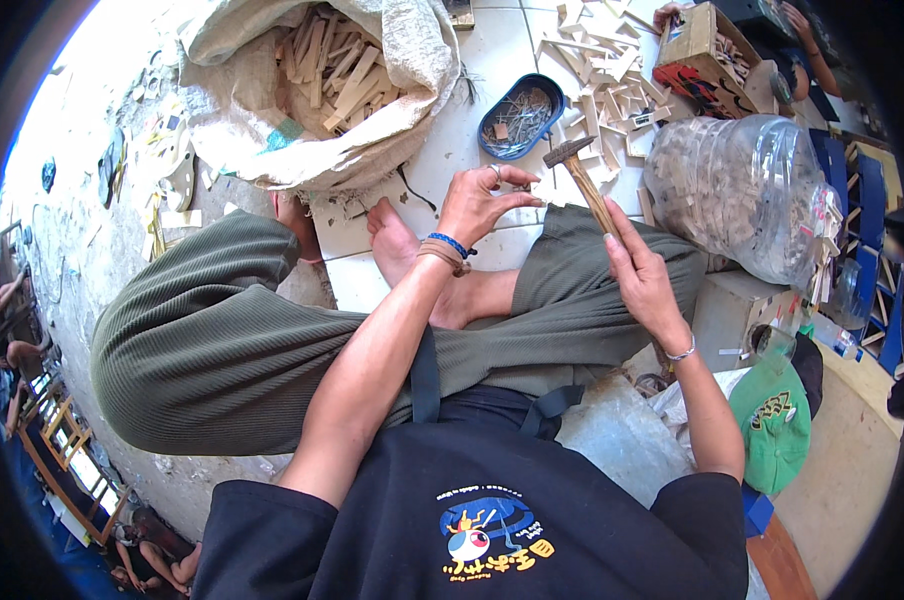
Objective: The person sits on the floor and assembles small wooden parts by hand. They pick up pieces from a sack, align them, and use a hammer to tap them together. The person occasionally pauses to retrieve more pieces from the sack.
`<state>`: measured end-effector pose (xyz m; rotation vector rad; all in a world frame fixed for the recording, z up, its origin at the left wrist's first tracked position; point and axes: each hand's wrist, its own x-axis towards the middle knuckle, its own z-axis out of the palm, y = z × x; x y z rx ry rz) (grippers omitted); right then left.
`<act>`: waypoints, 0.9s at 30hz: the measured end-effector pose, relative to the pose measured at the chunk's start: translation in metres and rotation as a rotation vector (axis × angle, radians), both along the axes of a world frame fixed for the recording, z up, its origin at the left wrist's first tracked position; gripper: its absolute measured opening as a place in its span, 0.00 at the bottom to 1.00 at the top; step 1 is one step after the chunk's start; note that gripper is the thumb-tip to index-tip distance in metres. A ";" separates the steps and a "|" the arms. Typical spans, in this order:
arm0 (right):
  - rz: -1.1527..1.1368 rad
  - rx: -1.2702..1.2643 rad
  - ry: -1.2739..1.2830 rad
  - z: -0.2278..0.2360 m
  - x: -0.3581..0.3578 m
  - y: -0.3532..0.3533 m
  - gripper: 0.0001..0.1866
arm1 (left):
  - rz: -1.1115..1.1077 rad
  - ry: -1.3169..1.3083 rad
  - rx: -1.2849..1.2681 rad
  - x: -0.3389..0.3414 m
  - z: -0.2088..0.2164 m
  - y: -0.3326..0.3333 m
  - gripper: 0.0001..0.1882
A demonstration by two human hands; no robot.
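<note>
My right hand (640, 272) is wrapped round the wooden handle of a hammer (594, 190), whose dark metal head points up and to the left. To its left, my left hand (480, 208) hovers over my crossed legs, thumb and forefinger brought together. Something tiny sits at those fingertips, too small to make out. Beyond the left hand, a blue oval tray (512, 153) on the white tiles holds many thin nails and a small wooden piece. Behind the hammer head lies a pile of small pale wood pieces (604, 62).
A large woven sack (417, 110) of wood strips stands at the far left. On the right are a cardboard box (694, 50) of wood pieces, a big clear plastic jar (737, 190) and a green cap (772, 415). Another person's hand (800, 22) shows at the far right.
</note>
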<state>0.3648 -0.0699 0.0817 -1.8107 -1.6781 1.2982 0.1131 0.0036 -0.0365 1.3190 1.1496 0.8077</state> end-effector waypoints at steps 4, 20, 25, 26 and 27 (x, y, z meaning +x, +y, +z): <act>0.018 -0.040 -0.006 0.003 0.005 0.007 0.29 | 0.001 -0.001 -0.008 -0.001 -0.002 0.000 0.13; -0.262 -0.259 0.122 -0.003 -0.026 0.033 0.21 | -0.037 0.045 0.116 0.003 0.007 -0.001 0.17; -0.388 -0.333 0.291 -0.021 -0.052 0.044 0.16 | -0.077 -0.036 0.123 0.005 0.022 -0.002 0.21; -0.411 -0.340 0.355 -0.022 -0.054 0.044 0.16 | -0.065 -0.053 0.085 0.004 0.024 -0.003 0.21; -0.442 -0.359 0.403 -0.023 -0.055 0.044 0.15 | -0.061 -0.099 0.033 0.003 0.025 -0.003 0.20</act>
